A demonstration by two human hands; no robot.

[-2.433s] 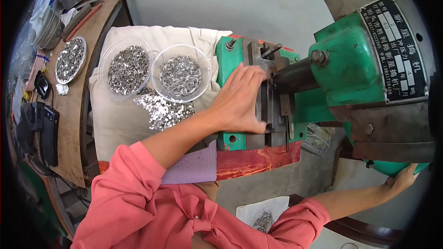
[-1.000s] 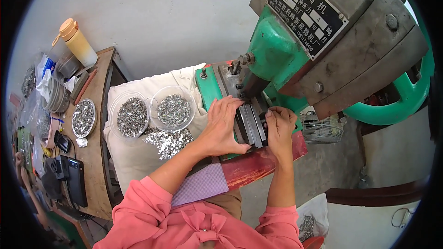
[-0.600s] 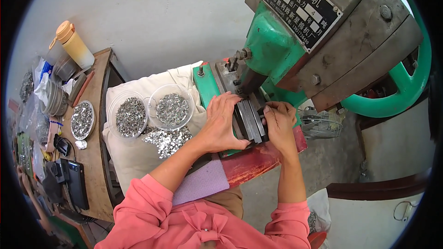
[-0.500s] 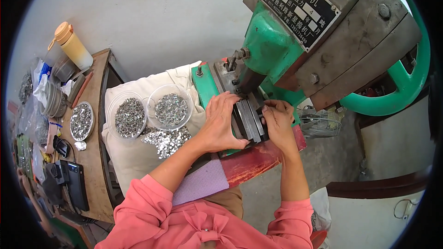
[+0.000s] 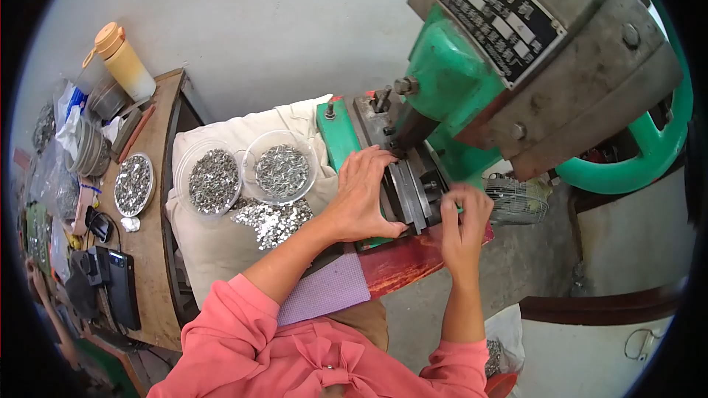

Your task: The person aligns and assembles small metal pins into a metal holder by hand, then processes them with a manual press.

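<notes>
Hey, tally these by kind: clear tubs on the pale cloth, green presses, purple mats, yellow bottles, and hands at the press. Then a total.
Clear tubs: 2 (left tub, right tub)
Green press: 1
Purple mat: 1
Yellow bottle: 1
Hands: 2 (left hand, right hand)
Total: 7

We have a cream cloth (image 5: 210, 247) carrying a left clear tub (image 5: 182, 190) and a right clear tub (image 5: 279, 137), with a loose silvery heap (image 5: 279, 225) just in front. Beside it, our red tabletop (image 5: 398, 273) bears a green press (image 5: 457, 66); a purple mat (image 5: 328, 291) lies at the near edge. Our wooden side table (image 5: 158, 180) holds a dish (image 5: 151, 193) of silvery bits, a yellow bottle (image 5: 127, 68) and a black device (image 5: 124, 291).
</notes>
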